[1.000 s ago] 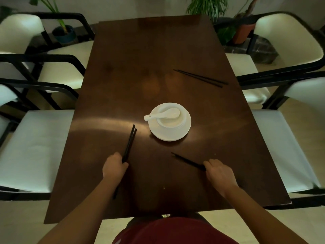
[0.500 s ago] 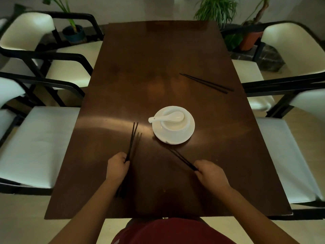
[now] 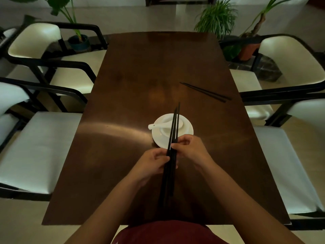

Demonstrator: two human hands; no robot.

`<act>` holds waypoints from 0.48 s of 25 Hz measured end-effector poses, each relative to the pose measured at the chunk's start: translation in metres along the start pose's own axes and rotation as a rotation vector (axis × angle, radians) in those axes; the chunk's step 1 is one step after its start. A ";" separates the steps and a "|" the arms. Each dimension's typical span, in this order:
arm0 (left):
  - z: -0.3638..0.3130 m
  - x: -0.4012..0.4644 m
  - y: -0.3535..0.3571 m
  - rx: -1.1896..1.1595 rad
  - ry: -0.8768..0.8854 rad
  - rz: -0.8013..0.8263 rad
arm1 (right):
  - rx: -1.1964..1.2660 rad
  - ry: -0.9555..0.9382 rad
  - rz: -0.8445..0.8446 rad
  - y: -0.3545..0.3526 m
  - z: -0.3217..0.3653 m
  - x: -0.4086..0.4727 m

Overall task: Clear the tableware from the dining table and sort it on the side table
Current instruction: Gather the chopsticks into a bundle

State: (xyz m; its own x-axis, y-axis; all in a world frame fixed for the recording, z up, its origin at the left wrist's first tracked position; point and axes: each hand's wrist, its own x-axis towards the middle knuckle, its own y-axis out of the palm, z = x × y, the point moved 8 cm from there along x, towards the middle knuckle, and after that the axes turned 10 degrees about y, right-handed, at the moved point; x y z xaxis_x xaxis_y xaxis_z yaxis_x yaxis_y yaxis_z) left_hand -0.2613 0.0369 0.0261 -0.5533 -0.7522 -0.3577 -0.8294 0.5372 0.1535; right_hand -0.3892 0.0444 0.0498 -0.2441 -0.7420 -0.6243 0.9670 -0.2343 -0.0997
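Both hands meet over the near middle of the brown dining table [image 3: 123, 95]. My left hand [image 3: 151, 162] and my right hand [image 3: 189, 149] grip one bundle of black chopsticks [image 3: 173, 138], lifted off the table, tips pointing away from me. Just beyond the hands stands a white plate [image 3: 188, 133] with a small white bowl [image 3: 164, 132] on it, and a white spoon [image 3: 153, 126] lies across the bowl. The chopsticks cross in front of the bowl. Another pair of black chopsticks [image 3: 204, 92] lies on the table at the far right.
Cream-cushioned chairs with black frames flank the table: two on the left [image 3: 40, 148] [image 3: 35, 41] and two on the right [image 3: 288, 166] [image 3: 288, 57]. Potted plants [image 3: 217, 16] stand beyond the far end. The side table is out of view.
Each hand held its own chopsticks low at the table's near edge; both have risen and come together, joining the chopsticks into one bundle in front of the plate.
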 end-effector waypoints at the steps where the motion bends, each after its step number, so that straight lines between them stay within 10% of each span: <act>1: 0.002 0.001 0.003 0.000 -0.001 -0.035 | -0.007 0.002 -0.024 -0.005 -0.001 0.001; 12: 0.014 0.012 0.043 -0.349 -0.160 -0.023 | -0.027 0.045 0.034 -0.026 0.000 0.013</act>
State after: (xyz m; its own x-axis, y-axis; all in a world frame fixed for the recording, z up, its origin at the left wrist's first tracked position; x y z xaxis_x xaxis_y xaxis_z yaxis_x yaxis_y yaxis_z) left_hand -0.3028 0.0561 0.0158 -0.5378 -0.6788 -0.5001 -0.8332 0.3374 0.4382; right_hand -0.4178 0.0403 0.0444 -0.2083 -0.7204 -0.6615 0.9764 -0.1921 -0.0982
